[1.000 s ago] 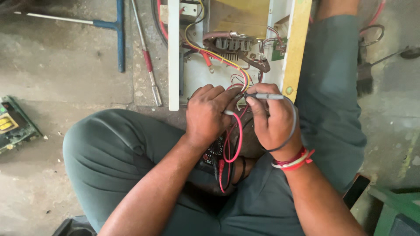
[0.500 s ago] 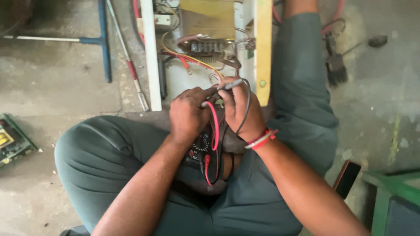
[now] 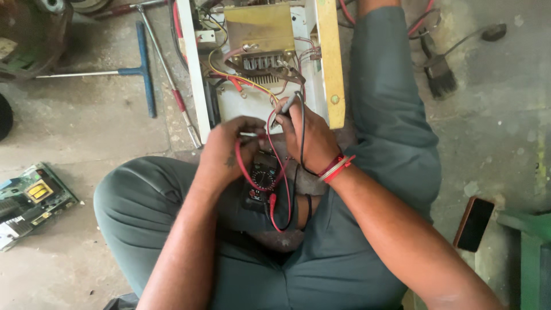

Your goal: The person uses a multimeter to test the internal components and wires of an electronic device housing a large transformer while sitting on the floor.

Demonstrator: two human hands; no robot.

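Observation:
I sit cross-legged on the floor with a black multimeter (image 3: pixel 261 182) in my lap. My right hand (image 3: pixel 307 136) grips a black test probe (image 3: pixel 285 109), its tip pointing up toward the wiring of an open electrical unit (image 3: pixel 261 63). My left hand (image 3: pixel 229 149) is closed around the red test lead (image 3: pixel 245 166), which loops down over the meter. A black lead runs from the right hand down to the meter. Red and white bands circle my right wrist.
A blue T-handle wrench (image 3: pixel 138 72) and a red-handled tool (image 3: pixel 178 100) lie on the concrete at left. A green circuit board (image 3: pixel 31 201) rests at far left. A brush (image 3: pixel 441 77) lies at upper right, a phone (image 3: pixel 474 223) at right, beside a green stool (image 3: pixel 531 252).
My right hand has turned the black probe upward toward the unit's wires. My left hand has shifted left on the red lead, uncovering the meter. The camera view has drifted.

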